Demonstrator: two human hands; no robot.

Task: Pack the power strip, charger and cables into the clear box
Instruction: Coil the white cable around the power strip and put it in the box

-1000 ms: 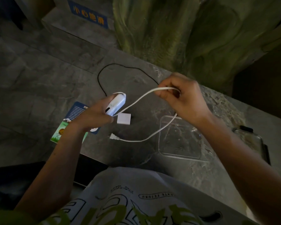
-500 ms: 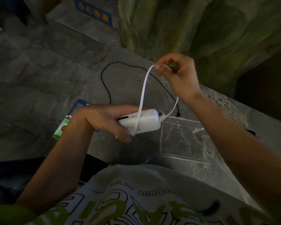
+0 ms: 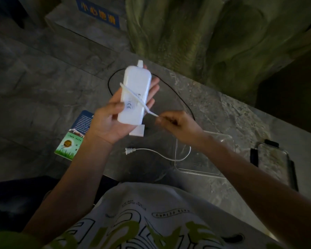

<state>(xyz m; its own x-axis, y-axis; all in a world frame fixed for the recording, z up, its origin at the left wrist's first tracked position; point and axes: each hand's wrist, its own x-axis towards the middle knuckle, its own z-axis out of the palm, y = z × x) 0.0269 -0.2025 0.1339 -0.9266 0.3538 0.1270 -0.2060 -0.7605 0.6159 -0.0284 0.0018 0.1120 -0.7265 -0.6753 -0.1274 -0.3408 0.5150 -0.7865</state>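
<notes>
Left hand (image 3: 108,121) grasps the power strip (image 3: 135,90) above the bench (image 3: 223,114), thumb clamped on its face; right hand (image 3: 178,123) pinches its white cord (image 3: 152,112); clear box (image 3: 205,172) rests at the bench's near edge.

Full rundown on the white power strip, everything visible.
The power strip is a white, rounded oblong, smooth plastic by the look, its back with small printed marks facing the camera. Held above the table, cord outlet at the far end. The left hand holds it, fingers behind, thumb on its face. Its white cord crosses that face diagonally to the right hand, which pinches it; the plug lies on the table.
</notes>
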